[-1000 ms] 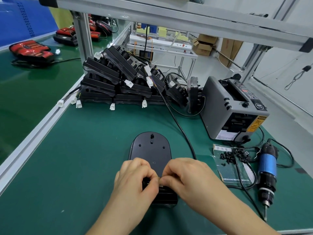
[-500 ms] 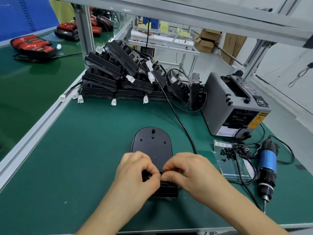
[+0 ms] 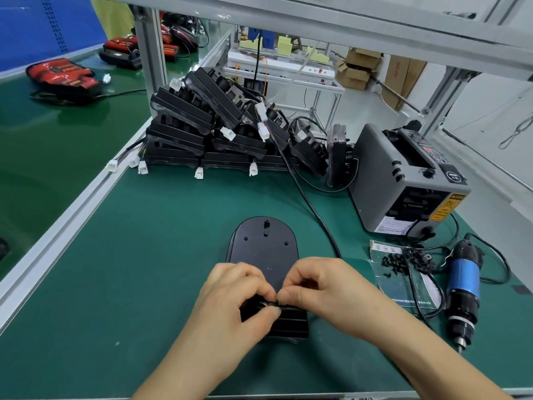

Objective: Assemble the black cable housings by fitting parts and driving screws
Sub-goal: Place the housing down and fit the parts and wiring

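Green worktop (image 3: 144, 269): my left hand (image 3: 230, 301) and right hand (image 3: 326, 290) still pinch wires (image 3: 264, 304) at the black housing (image 3: 264, 249); fitting unfinished.

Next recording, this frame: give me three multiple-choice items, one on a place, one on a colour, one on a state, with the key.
1. The electric screwdriver lies:
A. on the green mat, right of the black housing
B. upright on top of the housing
C. out of view

2. The band round its body is:
A. red
B. blue
C. yellow

3. The left hand and right hand:
A. lie flat on the mat
B. grip the screwdriver
C. pinch at the housing's near end

Key: 1 A, it lies on its side near the mat's right edge. 2 B, the blue wrap shows plainly. 3 C, the curled fingertips of both hands meet over the near end.
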`<control>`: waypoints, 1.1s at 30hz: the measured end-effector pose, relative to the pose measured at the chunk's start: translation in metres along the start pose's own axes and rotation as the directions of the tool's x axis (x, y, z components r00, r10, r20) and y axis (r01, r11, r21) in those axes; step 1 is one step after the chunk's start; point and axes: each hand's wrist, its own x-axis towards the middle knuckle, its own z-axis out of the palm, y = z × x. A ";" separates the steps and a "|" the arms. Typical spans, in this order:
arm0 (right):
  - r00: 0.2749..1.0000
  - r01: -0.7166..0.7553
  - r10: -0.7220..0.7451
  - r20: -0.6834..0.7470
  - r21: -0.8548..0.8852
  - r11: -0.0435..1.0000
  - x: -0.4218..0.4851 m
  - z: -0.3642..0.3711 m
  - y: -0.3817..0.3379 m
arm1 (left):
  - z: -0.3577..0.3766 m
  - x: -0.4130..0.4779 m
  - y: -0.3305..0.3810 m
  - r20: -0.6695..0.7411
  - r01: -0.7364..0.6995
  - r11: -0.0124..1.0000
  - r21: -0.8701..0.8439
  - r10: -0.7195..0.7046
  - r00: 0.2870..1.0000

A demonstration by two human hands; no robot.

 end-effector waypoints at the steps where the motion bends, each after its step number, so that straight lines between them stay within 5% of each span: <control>1: 1.000 -0.004 0.005 -0.004 0.009 1.000 -0.001 0.000 0.000 | 0.003 0.000 0.000 -0.022 0.012 1.000 -0.022 -0.012 1.000; 15: 0.995 0.070 -0.072 -0.064 -0.041 0.997 -0.012 0.004 0.008 | -0.004 -0.005 -0.013 -0.012 -0.059 0.998 -0.001 0.059 0.998; 24: 0.991 -0.026 0.034 0.126 -0.069 0.997 0.005 -0.006 0.001 | -0.004 -0.005 -0.015 -0.010 -0.084 0.996 -0.025 0.084 0.996; 33: 0.907 -0.062 0.169 0.387 -0.275 0.960 0.036 -0.025 -0.017 | -0.004 -0.006 -0.014 -0.013 -0.064 0.997 -0.050 0.063 0.998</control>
